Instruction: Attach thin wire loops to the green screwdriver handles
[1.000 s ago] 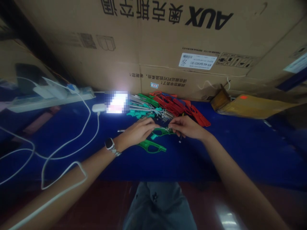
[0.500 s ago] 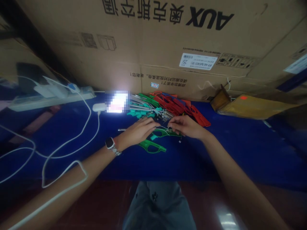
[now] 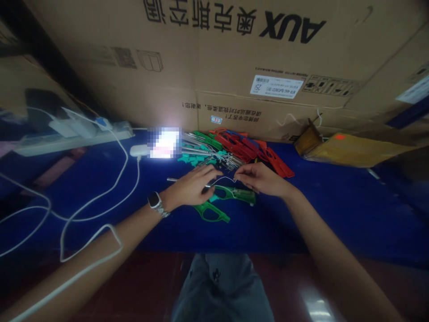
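A thin white wire arches between my two hands. My right hand is closed, thumb and forefinger pinching its right end. My left hand has its thumb and forefinger apart. A slim metal tube runs beneath that palm; whether other fingers grip it is hidden. Just below both hands lies a green lighter shell half with small parts in it. Nearer me is a second green shell half, partly under the left hand. A small teal piece sits between them.
Behind my hands are a pile of red lighter shells, teal pieces and metal tubes. A bright blurred screen stands left of these. White cables cross the blue table and my left forearm. A large carton walls off the back.
My left thumb has dropped away from the forefinger. The green shell halves have shifted slightly towards me, and more of the upper one shows. My right hand keeps its pinch on the wire.
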Motion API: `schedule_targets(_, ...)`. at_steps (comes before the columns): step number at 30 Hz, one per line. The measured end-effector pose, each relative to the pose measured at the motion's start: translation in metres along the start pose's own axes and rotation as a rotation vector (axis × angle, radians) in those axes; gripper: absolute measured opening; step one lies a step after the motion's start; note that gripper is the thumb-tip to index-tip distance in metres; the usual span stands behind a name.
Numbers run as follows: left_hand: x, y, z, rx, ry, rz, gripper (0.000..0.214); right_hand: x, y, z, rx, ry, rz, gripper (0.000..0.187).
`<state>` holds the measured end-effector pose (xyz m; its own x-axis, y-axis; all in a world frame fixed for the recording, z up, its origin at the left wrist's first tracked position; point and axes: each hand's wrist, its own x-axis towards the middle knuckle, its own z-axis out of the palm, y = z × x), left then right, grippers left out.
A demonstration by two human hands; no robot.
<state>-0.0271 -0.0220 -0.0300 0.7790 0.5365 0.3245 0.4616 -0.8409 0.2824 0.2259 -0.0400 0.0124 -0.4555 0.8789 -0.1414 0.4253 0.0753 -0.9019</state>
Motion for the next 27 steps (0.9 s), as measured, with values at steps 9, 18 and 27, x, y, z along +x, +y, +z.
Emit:
schedule_targets(9,0.002,-0.002,-0.003,0.011,-0.039,-0.087,0.031,-0.001,0.006,0.006,-0.046,0.077,-0.016,0.027)
schedule_targets(18,0.008,-0.007,-0.003,0.019,0.061,-0.238,0.024,0.039,0.019,0.022,-0.063,0.442,-0.189,0.029)
schedule_targets(27,0.007,-0.006,-0.006,-0.087,0.097,-0.294,0.038,0.043,0.016,0.031,-0.010,0.587,-0.209,0.030)
